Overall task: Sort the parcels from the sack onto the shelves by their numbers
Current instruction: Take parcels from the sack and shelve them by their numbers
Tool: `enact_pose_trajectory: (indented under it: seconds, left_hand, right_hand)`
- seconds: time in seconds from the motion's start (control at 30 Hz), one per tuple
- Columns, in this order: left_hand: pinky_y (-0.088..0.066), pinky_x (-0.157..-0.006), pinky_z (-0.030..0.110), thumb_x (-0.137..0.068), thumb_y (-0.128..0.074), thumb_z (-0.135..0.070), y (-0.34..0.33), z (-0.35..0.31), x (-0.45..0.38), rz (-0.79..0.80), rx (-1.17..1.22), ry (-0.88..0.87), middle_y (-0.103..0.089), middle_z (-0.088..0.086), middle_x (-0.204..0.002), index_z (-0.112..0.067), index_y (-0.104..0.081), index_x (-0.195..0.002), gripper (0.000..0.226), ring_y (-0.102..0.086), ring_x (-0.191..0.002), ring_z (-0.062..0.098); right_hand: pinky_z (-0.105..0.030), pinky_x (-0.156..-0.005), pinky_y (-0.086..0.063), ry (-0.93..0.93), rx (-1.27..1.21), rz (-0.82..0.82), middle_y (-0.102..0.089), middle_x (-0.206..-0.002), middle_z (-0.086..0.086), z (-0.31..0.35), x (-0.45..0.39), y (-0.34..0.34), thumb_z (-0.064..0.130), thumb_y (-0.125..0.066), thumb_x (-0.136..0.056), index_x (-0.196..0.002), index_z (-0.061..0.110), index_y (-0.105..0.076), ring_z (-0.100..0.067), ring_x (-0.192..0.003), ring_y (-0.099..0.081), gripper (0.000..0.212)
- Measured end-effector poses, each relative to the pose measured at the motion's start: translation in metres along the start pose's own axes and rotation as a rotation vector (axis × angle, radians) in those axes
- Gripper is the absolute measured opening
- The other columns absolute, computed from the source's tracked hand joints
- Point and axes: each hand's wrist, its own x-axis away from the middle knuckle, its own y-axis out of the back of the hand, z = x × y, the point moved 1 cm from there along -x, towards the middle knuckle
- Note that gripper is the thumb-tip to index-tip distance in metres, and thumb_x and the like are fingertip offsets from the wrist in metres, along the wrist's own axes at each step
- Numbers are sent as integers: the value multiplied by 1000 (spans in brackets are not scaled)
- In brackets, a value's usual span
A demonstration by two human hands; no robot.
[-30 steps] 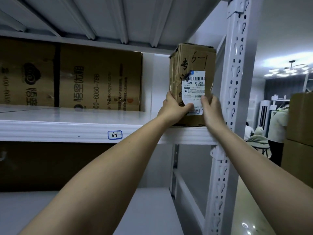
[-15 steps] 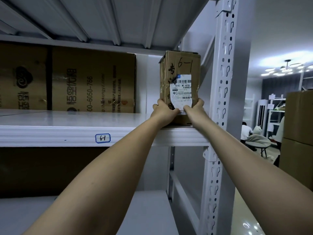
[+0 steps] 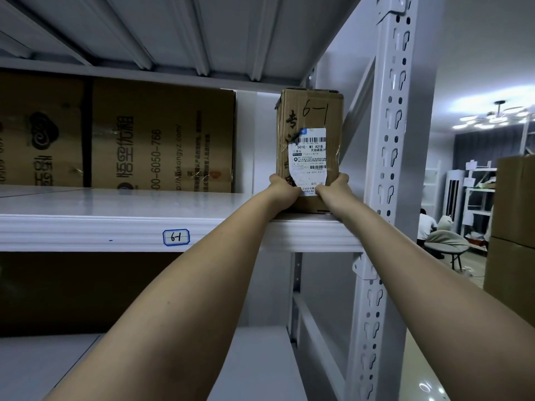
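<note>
parcel (image 3: pixel 311 146) upright on shelf (image 3: pixel 86 230) | both hands' fingers grip its base, fingertips hidden | label partly covered

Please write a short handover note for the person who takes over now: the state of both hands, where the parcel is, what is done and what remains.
Left hand: grips the lower left of the parcel.
Right hand: grips its lower right.
Parcel: marked 6-1, stands upright on the shelf at its right end, beside the post. The shelf tag reads 61.
Done: this parcel is on its matching shelf.
Left: let go, then fetch the next parcel. The sack is not in view.
</note>
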Motion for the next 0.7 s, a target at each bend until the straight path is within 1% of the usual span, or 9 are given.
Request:
enact_pose_trajectory:
  seconds: [0.13, 0.23, 0.33, 0.37, 0.47, 0.53, 0.6, 0.63, 0.7]
  left_hand:
    - [-39, -102, 36, -94, -56, -23, 1, -2, 7, 3, -6, 10, -44, 19, -141, -2, -26, -145, 63, -46, -128, 33]
    - [-36, -105, 35, -94, -55, -23, 0, -3, 11, 40, 14, 14, -41, 17, -144, -1, -18, -147, 68, -43, -130, 31]
    - [-33, -105, 36, -95, -54, -26, 1, -4, 15, 78, 25, 20, -35, 18, -146, 1, -7, -147, 75, -38, -131, 30]
    - [-35, -103, 38, -94, -55, -27, 2, -5, 17, 83, 15, 29, -36, 18, -145, 1, -7, -147, 76, -39, -130, 31]
    - [-40, -97, 40, -92, -55, -33, 8, -6, 25, 103, -4, 66, -41, 17, -138, -3, -11, -146, 75, -43, -124, 32]
    - [-40, -96, 40, -91, -55, -36, 15, -6, 30, 102, 28, 81, -44, 16, -136, -5, -16, -144, 73, -44, -123, 31]
    - [-36, -99, 40, -92, -52, -38, 24, -7, 33, 34, 112, 58, -37, 15, -144, -8, -16, -147, 72, -40, -129, 32]
    - [-34, -101, 40, -94, -49, -37, 29, -6, 35, -47, 151, 15, -32, 14, -149, -11, -16, -149, 69, -37, -132, 32]
    - [-36, -101, 38, -95, -47, -33, 44, -5, 43, -266, 139, -136, -31, 11, -150, -14, -24, -147, 60, -40, -130, 29]
  right_hand:
    - [-35, -77, -44, 12, 23, -36, -50, -131, -14, 0, 3, 2, 21, -50, -93, -137, 8, -25, -31, -103, -55, 52]
    - [-37, -81, -47, 15, 29, -51, -51, -130, -13, 0, 6, 3, 23, -50, -92, -137, 9, -24, -32, -106, -56, 54]
    - [-33, -71, -45, 7, 14, -54, -50, -132, -12, 3, 9, 4, 23, -50, -92, -143, 12, -19, -31, -104, -55, 61]
    - [-34, -73, -46, 3, 11, -61, -47, -135, -12, 3, 11, 6, 24, -50, -92, -146, 13, -16, -32, -108, -54, 65]
    - [-41, -96, -42, 31, 28, -137, -34, -148, -12, 6, 20, 9, 29, -48, -93, -151, 15, -7, -35, -126, -45, 73]
    - [-38, -103, -36, 142, 31, -253, -28, -153, -11, 8, 31, 8, 30, -49, -94, -152, 14, -9, -31, -133, -38, 72]
    - [-25, -102, -31, 354, 3, -386, -31, -150, -13, 12, 47, 3, 25, -51, -95, -151, 9, -19, -26, -135, -35, 67]
    - [-19, -101, -29, 473, -31, -439, -35, -146, -15, 16, 56, -1, 21, -52, -95, -148, 6, -25, -25, -133, -37, 62]
    - [-23, -102, -33, 666, -68, -514, -44, -137, -15, 26, 72, -12, 19, -51, -92, -141, 3, -36, -25, -127, -43, 53]
